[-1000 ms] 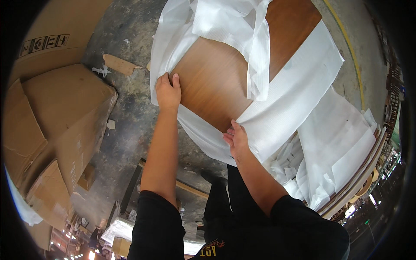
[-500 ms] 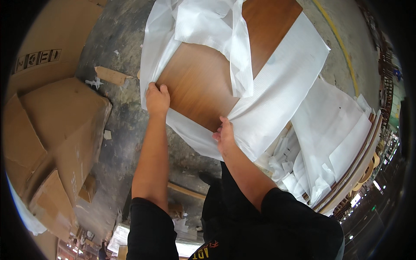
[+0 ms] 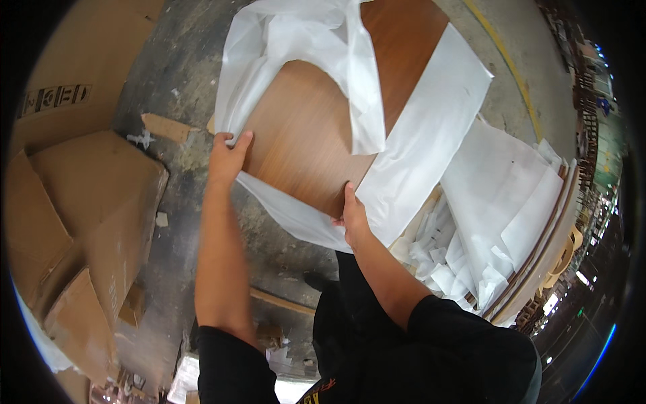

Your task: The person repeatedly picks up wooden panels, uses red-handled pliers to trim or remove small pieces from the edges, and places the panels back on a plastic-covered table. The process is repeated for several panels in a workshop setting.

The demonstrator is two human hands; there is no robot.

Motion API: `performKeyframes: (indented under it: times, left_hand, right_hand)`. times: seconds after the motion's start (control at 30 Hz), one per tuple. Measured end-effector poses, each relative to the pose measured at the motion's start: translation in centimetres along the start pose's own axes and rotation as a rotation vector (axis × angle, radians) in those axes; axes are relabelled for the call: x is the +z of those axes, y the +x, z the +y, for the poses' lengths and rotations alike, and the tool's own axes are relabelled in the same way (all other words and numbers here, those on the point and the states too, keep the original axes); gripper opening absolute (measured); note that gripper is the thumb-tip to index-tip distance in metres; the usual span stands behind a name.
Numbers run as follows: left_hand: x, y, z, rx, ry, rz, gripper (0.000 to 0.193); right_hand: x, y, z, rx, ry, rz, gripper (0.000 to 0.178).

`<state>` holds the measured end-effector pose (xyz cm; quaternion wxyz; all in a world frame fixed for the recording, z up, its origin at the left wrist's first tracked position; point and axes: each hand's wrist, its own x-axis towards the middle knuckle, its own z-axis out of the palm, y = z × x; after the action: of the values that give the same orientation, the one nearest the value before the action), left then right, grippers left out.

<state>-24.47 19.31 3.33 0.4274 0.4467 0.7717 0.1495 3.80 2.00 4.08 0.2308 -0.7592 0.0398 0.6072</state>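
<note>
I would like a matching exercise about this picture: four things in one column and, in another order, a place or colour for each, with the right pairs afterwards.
1. Wooden panel
2. Wrapping sheet
3. Floor line
4. Cardboard box

A. White, partly covering the panel
B. At the picture's left side
C. Between the left hand and right hand
D. Yellow, toward the upper right

Right pairs: 1-C, 2-A, 3-D, 4-B

Brown wood-grained panel [image 3: 303, 135], translucent white wrapping [image 3: 431, 114], tan cardboard box [image 3: 101, 195], mottled grey floor [image 3: 182, 67], yellow floor line [image 3: 508, 60]
</note>
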Motion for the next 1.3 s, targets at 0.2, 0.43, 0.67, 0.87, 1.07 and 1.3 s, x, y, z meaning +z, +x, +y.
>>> performKeyframes:
  times: [0.2,0.43,0.67,0.87,1.07,1.3]
  left_hand:
    - [-2.5,-1.4,2.0,-0.008,-0.109,-0.447,0.066]
    - [-3.0,-12.5,8.8,0.116,-0.232,-0.313,0.046]
    - [-5.7,-32.7,17.9,0.378,-0.011,-0.016,0.036]
    - [-12.6,-56.0,15.2,0.297,-0.043,-0.055,0.035]
    - [-13.5,-83.5,4.4,0.079,0.038,0.233,0.035]
    - [0.3,-110.8,-3.7,-0.542,-0.133,0.865,0.037]
  right_hand:
    - [-5.2,0.4,-6.4,-0.248,0.226,-0.209,0.077]
    - [-10.0,6.6,-18.9,-0.247,0.305,-0.069,0.080]
    - [-11.7,4.4,-13.8,-0.252,0.364,-0.325,0.104]
    - [-16.7,5.1,-5.9,-0.351,0.400,-1.208,0.059]
    - [-4.9,8.2,-5.0,-0.221,0.022,-1.665,0.058]
    - [5.5,-9.3,23.3,0.445,-0.049,-2.036,0.054]
